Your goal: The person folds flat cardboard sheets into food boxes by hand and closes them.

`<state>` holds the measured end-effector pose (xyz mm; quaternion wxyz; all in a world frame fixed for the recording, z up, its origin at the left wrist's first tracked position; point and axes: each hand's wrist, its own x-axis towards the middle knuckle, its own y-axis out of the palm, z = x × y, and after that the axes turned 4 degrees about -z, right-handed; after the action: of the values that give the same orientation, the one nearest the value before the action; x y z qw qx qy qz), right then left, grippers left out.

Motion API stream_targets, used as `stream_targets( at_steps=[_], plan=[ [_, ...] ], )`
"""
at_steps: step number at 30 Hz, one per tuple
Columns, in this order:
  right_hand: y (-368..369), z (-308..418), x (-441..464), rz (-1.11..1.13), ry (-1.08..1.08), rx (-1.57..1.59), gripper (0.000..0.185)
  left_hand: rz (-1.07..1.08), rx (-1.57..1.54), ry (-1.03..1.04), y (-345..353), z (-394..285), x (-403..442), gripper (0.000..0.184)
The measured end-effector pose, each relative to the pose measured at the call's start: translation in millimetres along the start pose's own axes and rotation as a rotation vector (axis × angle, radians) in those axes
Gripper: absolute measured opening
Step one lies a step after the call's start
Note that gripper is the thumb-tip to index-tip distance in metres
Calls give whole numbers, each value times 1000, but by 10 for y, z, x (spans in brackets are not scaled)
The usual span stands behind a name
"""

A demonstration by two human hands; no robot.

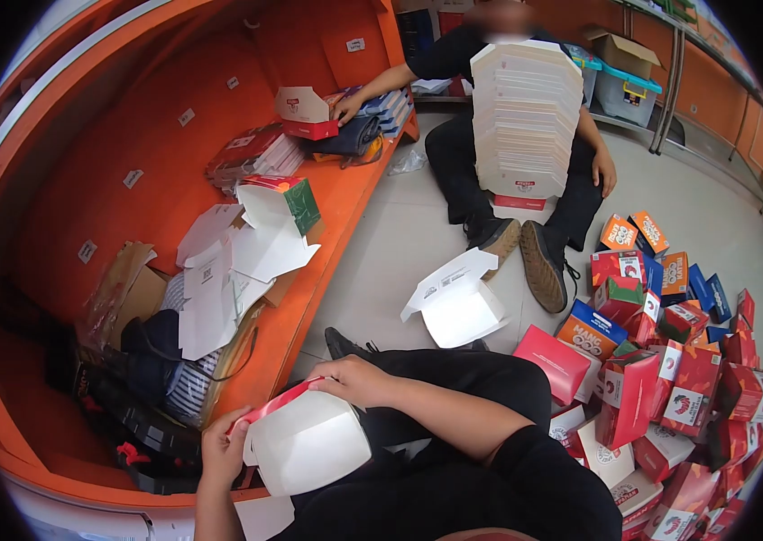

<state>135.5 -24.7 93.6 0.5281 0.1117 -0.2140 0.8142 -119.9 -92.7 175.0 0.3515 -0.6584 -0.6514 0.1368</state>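
A partly folded box (314, 442), white inside with a red edge, lies over my lap. My left hand (226, 444) grips its left side, fingers and thumb at the red edge. My right hand (352, 380) is closed on the far side of the same box, near the other end of that edge. Another open white box (463, 311) rests on the floor beyond my legs. Unfolded white box pieces (219, 288) lie on the orange shelf to the left.
A co-worker (440, 68) sits opposite behind a tall stack of nested boxes (526, 126), one hand by a red-and-white box (307, 113) on the shelf (309, 298). Many folded boxes (688, 388) are heaped at right. A metal rack (670, 81) stands behind.
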Motion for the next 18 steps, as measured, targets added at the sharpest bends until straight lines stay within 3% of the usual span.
stream_targets(
  at_steps=[2, 3, 7, 11, 18],
  plan=[
    [-10, 2, -17, 40, -54, 14, 21, 111, -14, -173, -83, -12, 5, 18],
    [-30, 46, -16, 73, -48, 15, 21, 44, 42, -157, -72, 16, 7, 11],
    [-86, 174, -50, 136, -152, -347, 21, -93, 465, 296, 2, -92, 34, 5],
    [92, 297, -160, 154, -190, -425, 22, 22, 521, 478, 170, -378, 34, 7],
    [161, 404, -239, 43, -293, -599, 21, 136, 622, 593, 285, -418, 37, 13]
  ],
)
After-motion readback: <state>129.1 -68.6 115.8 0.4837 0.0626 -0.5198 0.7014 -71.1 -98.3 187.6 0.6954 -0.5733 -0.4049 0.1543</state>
